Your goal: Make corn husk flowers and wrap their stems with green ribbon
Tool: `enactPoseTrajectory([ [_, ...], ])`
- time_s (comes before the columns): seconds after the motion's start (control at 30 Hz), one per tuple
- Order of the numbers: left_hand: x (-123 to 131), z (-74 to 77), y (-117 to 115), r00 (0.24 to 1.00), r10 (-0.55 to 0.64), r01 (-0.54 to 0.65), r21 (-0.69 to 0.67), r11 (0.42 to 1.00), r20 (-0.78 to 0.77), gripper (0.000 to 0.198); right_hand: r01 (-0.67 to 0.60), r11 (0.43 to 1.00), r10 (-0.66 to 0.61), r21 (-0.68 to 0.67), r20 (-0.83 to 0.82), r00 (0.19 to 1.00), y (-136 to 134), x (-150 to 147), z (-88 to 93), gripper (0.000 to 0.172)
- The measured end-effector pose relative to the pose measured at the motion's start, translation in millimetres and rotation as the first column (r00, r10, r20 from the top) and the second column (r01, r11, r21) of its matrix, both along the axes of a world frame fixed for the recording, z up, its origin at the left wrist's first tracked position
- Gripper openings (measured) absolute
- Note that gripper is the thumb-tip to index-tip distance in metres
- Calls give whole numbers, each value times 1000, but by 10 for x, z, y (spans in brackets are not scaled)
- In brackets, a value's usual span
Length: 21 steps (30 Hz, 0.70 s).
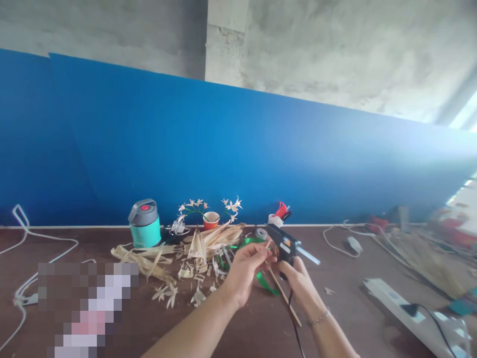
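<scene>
My right hand [297,278] is wrapped round the handle of a black glue gun [285,244], with a translucent glue stick [309,256] jutting from its back end. Close to the gun's nozzle, my left hand [250,266] is closed in a pinch. A small pale piece [267,243] shows at its fingertips, too small to name. Below both hands runs a thin wooden stick [285,294]; whether a hand holds it I cannot tell. Green tape [266,283] lies behind the fingers. Left of them are dried corn husks [201,243] and loose husk flowers [171,296].
A paper cup [211,221] holds stems of pale flowers by the blue partition [186,149]. A teal jar [145,231] stands left. At right lies a white power strip [402,311]. The gun's black cord [294,318] trails toward me. White cables [48,261] cross the left side.
</scene>
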<state>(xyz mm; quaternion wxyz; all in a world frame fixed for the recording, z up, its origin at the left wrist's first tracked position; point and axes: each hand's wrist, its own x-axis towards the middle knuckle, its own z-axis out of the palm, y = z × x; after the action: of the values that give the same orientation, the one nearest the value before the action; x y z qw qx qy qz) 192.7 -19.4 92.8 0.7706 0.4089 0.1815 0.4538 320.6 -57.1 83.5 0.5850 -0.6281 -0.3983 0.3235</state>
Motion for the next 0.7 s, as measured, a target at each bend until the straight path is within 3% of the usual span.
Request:
enactPoseTrajectory([
  [0.23,-94,39,-29,986,80,-52,-185,981,144,17,-178,984,175,30,82,981,39,-113,-28,9],
  [0.43,-247,-59,9,986,93,-64,-196,978,141,14,-174,984,170,34,92,981,14,-100,-30,10],
  [0.5,-372,-145,69,983,143,-115,-223,968,113,13,-121,990,118,65,53,992,12,-78,-37,16],
  [0.6,-621,-261,192,959,277,-252,-271,929,56,9,-53,991,54,126,-1,999,20,-41,-10,10],
  [0.7,-816,-276,252,920,390,-363,-300,882,33,5,-98,982,103,160,-24,994,36,-61,30,4],
])
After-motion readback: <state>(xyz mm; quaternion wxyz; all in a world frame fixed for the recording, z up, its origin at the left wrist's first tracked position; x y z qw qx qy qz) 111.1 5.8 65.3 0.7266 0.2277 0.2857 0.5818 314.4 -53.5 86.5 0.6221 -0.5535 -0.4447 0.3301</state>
